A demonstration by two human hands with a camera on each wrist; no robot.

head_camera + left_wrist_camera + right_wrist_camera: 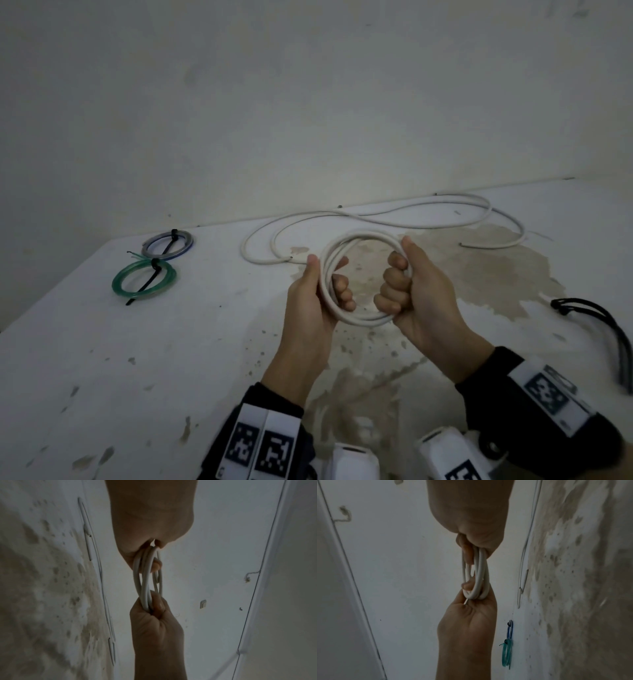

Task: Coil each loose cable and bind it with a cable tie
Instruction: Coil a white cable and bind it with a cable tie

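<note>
A white cable coil (368, 236) of several loops is held upright above the table's middle. My left hand (327, 281) grips its left side, thumb outside and fingers curled through the ring. On the opposite side my right hand (400, 267) clenches the loops in a fist. The left wrist view shows the coil (145, 582) edge-on between my left hand (150, 555) and the right hand (154, 615). In the right wrist view the coil (479, 577) runs from my right hand (476, 545) to the left hand (471, 608). No tie shows on this coil.
Loose white cable (455, 196) sprawls along the back of the stained white table (137, 377). At the left lie a green coil (144, 281) and a grey-blue coil (168, 241), each bound with a black tie. Black cable ties (599, 329) lie at the right edge.
</note>
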